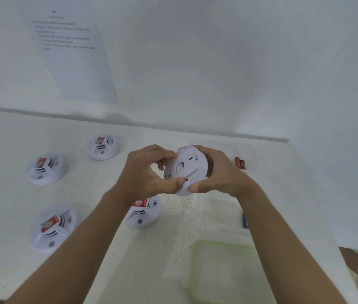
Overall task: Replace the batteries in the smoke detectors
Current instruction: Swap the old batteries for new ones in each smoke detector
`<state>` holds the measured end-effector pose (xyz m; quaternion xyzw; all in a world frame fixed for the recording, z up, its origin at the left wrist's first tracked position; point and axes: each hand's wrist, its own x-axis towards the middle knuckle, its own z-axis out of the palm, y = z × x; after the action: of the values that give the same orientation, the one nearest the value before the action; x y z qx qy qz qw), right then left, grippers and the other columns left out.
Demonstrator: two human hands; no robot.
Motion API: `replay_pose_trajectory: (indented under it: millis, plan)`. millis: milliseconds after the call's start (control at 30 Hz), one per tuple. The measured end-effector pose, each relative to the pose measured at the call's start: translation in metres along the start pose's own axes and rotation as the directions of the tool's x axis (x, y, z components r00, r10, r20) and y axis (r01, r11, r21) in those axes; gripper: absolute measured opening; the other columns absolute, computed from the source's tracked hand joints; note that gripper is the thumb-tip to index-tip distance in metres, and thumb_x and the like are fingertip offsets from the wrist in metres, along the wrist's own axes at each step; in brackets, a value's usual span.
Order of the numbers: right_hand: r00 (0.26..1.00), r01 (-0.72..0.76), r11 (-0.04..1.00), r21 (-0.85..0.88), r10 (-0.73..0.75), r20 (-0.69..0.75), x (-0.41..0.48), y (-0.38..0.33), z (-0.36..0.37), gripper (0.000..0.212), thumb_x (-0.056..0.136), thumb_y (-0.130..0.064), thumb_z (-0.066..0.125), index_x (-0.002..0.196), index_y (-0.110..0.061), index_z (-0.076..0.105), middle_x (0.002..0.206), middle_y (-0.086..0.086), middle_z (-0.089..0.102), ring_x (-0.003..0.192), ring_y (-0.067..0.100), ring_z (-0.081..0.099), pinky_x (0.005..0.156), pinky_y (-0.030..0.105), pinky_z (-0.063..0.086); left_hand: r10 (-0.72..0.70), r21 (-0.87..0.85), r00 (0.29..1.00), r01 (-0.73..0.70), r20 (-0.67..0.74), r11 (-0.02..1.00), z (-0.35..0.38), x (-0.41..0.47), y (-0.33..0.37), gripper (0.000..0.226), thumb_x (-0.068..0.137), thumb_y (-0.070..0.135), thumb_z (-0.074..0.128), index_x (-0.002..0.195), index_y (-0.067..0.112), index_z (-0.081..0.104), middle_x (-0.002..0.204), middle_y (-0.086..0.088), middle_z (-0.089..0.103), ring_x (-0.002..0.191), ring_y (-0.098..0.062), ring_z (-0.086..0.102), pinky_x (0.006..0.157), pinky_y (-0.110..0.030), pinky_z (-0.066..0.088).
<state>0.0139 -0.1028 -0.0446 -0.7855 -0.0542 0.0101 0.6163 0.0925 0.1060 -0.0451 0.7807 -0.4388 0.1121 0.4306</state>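
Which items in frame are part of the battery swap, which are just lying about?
Job: held detector, gripped by left hand and right hand; four resting detectors; red batteries; blue battery.

Lying about: green-rimmed container, role unclear; printed sheet.

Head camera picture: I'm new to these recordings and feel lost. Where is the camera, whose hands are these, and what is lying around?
There is no machine here. A person wears the camera on the head, so it looks forward and down at their own arms. The left hand and right hand both grip one white smoke detector, its back turned toward the camera. On the white table lie four more detectors, face up with red labels. To the right are red batteries, a blue battery and, nearer, a clear green-rimmed container. A printed sheet hangs on the wall.
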Motion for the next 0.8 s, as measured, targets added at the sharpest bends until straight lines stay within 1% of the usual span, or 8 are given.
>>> replay_pose_trajectory:
  millis: [100, 200, 267, 400, 467, 633, 733, 800]
  plan:
    - [1.000, -0.002, 1.000, -0.004, 0.002, 0.005, 0.0002, -0.0019, 0.0029, 0.091, 0.049, -0.030, 0.092, 0.133, -0.017, 0.059, 0.121, 0.003, 0.069, 0.113, 0.024, 0.068, 0.091, 0.044, 0.059, 0.015, -0.002, 1.000, -0.015, -0.006, 1.000, -0.0019, 0.0010, -0.0010, 0.052, 0.061, 0.050, 0.076, 0.093, 0.009, 0.073, 0.079, 0.011, 0.064, 0.068, -0.002, 0.058, 0.062, -0.012, 0.046]
    - [1.000, 0.006, 1.000, -0.028, -0.006, 0.004, -0.0007, -0.0029, 0.0049, 0.093, 0.048, -0.027, 0.093, 0.134, -0.018, 0.058, 0.121, 0.000, 0.069, 0.113, 0.020, 0.067, 0.087, 0.038, 0.060, 0.028, 0.009, 1.000, -0.028, 0.009, 1.000, -0.0040, 0.0018, -0.0026, 0.053, 0.059, 0.050, 0.075, 0.092, 0.008, 0.072, 0.080, 0.007, 0.067, 0.068, -0.010, 0.059, 0.061, -0.012, 0.047]
    - [1.000, 0.006, 0.999, -0.047, -0.006, 0.004, -0.0011, -0.0027, 0.0058, 0.094, 0.049, -0.025, 0.094, 0.135, -0.020, 0.057, 0.122, -0.002, 0.068, 0.113, 0.017, 0.066, 0.086, 0.036, 0.060, 0.035, 0.015, 0.999, -0.035, 0.019, 0.999, -0.0053, 0.0022, -0.0033, 0.054, 0.059, 0.051, 0.075, 0.092, 0.008, 0.072, 0.081, 0.005, 0.068, 0.067, -0.011, 0.059, 0.060, -0.014, 0.047]
    - [1.000, 0.010, 0.997, -0.078, -0.009, 0.007, -0.0011, -0.0002, 0.0079, 0.092, 0.053, -0.004, 0.094, 0.136, -0.019, 0.055, 0.122, -0.002, 0.067, 0.112, 0.013, 0.066, 0.082, 0.025, 0.057, 0.049, 0.042, 0.998, -0.050, 0.032, 0.998, -0.0056, 0.0015, -0.0040, 0.057, 0.059, 0.054, 0.075, 0.093, 0.008, 0.072, 0.081, 0.005, 0.067, 0.067, -0.011, 0.058, 0.060, -0.017, 0.048]
    - [1.000, 0.014, 0.995, -0.094, -0.014, -0.002, -0.0011, 0.0001, 0.0089, 0.091, 0.055, -0.002, 0.092, 0.136, -0.019, 0.054, 0.122, -0.003, 0.066, 0.111, 0.011, 0.066, 0.082, 0.022, 0.055, 0.049, 0.047, 0.998, -0.050, 0.030, 0.998, -0.0051, 0.0011, -0.0038, 0.057, 0.059, 0.054, 0.074, 0.093, 0.008, 0.072, 0.082, 0.007, 0.066, 0.067, -0.010, 0.058, 0.060, -0.016, 0.048]
    - [0.999, 0.034, 0.993, -0.113, -0.037, -0.019, 0.0002, -0.0018, 0.0092, 0.092, 0.056, 0.004, 0.092, 0.136, -0.018, 0.053, 0.121, -0.004, 0.066, 0.110, 0.012, 0.066, 0.082, 0.022, 0.055, 0.040, 0.057, 0.999, -0.039, -0.015, 0.998, -0.0040, 0.0020, -0.0026, 0.054, 0.059, 0.051, 0.074, 0.091, 0.007, 0.072, 0.080, 0.011, 0.062, 0.069, -0.008, 0.055, 0.062, -0.007, 0.043]
    - [0.998, 0.050, 0.983, -0.174, -0.057, -0.036, 0.0013, -0.0015, 0.0097, 0.095, 0.057, 0.000, 0.095, 0.138, -0.019, 0.050, 0.121, -0.005, 0.066, 0.109, 0.013, 0.066, 0.084, 0.024, 0.057, -0.009, 0.032, 0.999, 0.010, -0.033, 0.999, -0.0036, 0.0012, -0.0046, 0.052, 0.063, 0.053, 0.074, 0.091, 0.009, 0.072, 0.078, 0.010, 0.064, 0.064, -0.006, 0.057, 0.060, -0.009, 0.046]
    - [0.997, 0.050, 0.983, -0.176, -0.059, -0.048, 0.0014, -0.0010, 0.0092, 0.097, 0.057, -0.002, 0.096, 0.139, -0.019, 0.048, 0.122, -0.006, 0.066, 0.110, 0.014, 0.066, 0.086, 0.025, 0.057, -0.042, 0.014, 0.998, 0.043, -0.043, 0.999, -0.0043, -0.0006, -0.0068, 0.050, 0.065, 0.053, 0.073, 0.092, 0.011, 0.073, 0.078, 0.010, 0.066, 0.066, -0.008, 0.059, 0.060, -0.011, 0.049]
